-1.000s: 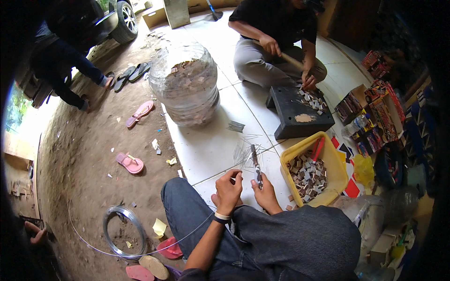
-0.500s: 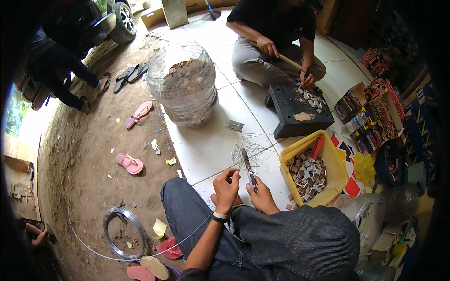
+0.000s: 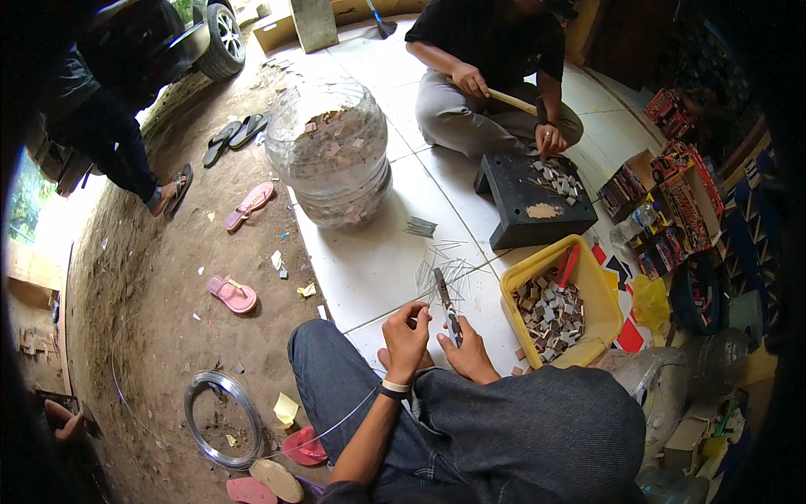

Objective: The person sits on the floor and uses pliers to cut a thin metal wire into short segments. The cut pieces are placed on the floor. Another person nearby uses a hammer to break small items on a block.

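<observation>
My right hand (image 3: 472, 353) grips a pair of pliers (image 3: 444, 290) with dark handles, its jaws pointing away from me over the floor. Close beside it on the left, my left hand (image 3: 406, 338) is closed, thumb and fingers pinched on a thin metal wire (image 3: 357, 409). The wire runs back past my left wrist and over my knee towards a silver wire coil (image 3: 222, 419) on the dirt. Its end at my fingertips is too fine to make out. Beyond the pliers, several cut wire pieces (image 3: 453, 273) lie scattered on white tiles, with a tidier bundle (image 3: 421, 227) farther off.
A yellow tub (image 3: 604, 323) of small square pieces and a red-handled tool stands at right. Across from me, a seated person holds a wooden-handled tool over a black stool (image 3: 512, 202). A large clear plastic container (image 3: 332, 181) stands ahead. Sandals (image 3: 232, 295) lie on the dirt.
The slack wire over the dirt has swung left. The seated person's hand has shifted on the stool, and the standing person's foot has moved. My hands stay nearly in place.
</observation>
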Tool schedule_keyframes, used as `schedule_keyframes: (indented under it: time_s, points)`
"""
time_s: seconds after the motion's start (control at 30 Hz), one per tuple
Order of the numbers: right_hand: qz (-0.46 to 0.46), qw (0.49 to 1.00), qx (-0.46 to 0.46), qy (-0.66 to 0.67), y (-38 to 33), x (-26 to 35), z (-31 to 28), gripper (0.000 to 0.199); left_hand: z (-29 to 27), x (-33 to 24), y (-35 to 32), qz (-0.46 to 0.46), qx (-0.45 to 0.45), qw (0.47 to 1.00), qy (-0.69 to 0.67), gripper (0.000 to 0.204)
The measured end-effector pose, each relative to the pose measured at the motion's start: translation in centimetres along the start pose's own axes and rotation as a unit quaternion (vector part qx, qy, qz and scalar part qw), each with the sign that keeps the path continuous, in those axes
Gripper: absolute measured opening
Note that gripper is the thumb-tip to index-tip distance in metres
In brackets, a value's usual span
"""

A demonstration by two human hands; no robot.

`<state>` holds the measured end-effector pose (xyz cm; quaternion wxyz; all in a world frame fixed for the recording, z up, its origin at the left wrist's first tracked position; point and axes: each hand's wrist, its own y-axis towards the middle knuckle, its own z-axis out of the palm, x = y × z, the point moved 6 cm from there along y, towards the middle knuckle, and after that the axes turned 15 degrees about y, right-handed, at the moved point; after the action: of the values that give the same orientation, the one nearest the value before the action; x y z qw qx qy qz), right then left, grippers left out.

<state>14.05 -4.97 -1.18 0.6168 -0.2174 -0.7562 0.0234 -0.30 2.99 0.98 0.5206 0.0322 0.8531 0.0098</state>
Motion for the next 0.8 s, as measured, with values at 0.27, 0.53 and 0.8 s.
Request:
schedule_keyframes:
  time_s: [0.27, 0.53, 0.8]
  points:
    - [0.011, 0.996, -0.033, -0.082, 0.5, 0.1, 0.1, 0.039, 0.0, 0.6, 0.1, -0.006, -0.015, 0.999, 0.034, 0.013]
    - [-0.032, 0.999, -0.030, -0.004, 2.0, 0.4, -0.8, 0.059, -0.6, 0.9, 0.1, -0.021, -0.025, 0.999, 0.019, 0.014]
    - [-0.063, 0.994, 0.089, -0.027, -1.3, 0.5, 1.1, 0.051, -0.9, 1.2, 0.4, -0.026, -0.045, 0.999, 0.004, 0.014]
